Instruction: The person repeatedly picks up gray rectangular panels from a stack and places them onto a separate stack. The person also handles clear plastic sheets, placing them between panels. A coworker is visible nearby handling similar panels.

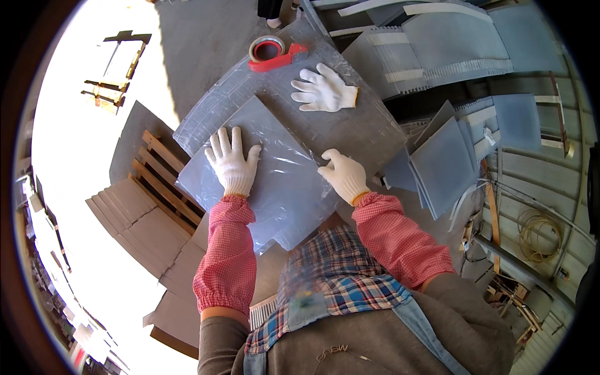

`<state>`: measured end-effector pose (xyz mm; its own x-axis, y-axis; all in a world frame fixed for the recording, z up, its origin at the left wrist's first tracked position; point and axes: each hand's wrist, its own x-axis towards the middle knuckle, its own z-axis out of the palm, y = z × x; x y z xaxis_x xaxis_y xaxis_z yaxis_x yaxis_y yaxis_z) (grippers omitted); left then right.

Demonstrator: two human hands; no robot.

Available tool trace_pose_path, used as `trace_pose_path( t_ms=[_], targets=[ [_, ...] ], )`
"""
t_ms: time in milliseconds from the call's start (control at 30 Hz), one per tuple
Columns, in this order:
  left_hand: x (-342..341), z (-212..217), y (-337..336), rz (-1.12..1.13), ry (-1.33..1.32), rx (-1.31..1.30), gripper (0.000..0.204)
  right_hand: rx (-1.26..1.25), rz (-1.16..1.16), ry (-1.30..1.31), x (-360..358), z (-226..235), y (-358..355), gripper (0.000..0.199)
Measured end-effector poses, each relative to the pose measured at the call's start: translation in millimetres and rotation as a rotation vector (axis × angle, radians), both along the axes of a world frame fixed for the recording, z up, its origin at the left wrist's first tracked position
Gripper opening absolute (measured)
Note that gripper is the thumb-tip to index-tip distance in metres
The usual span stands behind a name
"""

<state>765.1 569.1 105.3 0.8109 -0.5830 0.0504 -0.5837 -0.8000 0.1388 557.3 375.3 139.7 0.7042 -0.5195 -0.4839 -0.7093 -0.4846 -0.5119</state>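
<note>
A smooth blue-grey sheet with shiny clear plastic film [275, 200] lies at an angle on a larger film-covered stack in front of me. My left hand [232, 161], in a white knit glove, presses flat on it with the fingers spread. At the sheet's right edge is my right hand [345, 175], gloved the same way, its fingers curled and closed on that edge; the fingertips are partly hidden. Beyond it, a loose white glove [325, 89] rests on the larger stack [369, 125]. A red tape dispenser [275, 59] with a roll of tape sits at the far edge.
Brown cardboard sheets [134, 215] and a wooden pallet [165, 178] are at the left. Stacks of grey-blue plastic sheets [444, 165] stand at the right, with more [456, 44] at the far right. A coiled hose [539, 236] hangs by the wall. Another person's foot [274, 22] shows beyond the stack.
</note>
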Motion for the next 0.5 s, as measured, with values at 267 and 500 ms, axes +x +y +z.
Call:
trace_pose_path(
  t_ms=[267,500],
  targets=[
    [3,-6,12,-0.042,-0.13,-0.096,0.065,-0.491,0.576,-0.579,63,8,72,0.021],
    [8,-8,7,-0.092,-0.076,-0.069,0.065,-0.658,0.593,-0.528,185,-37,31,0.024]
  ],
)
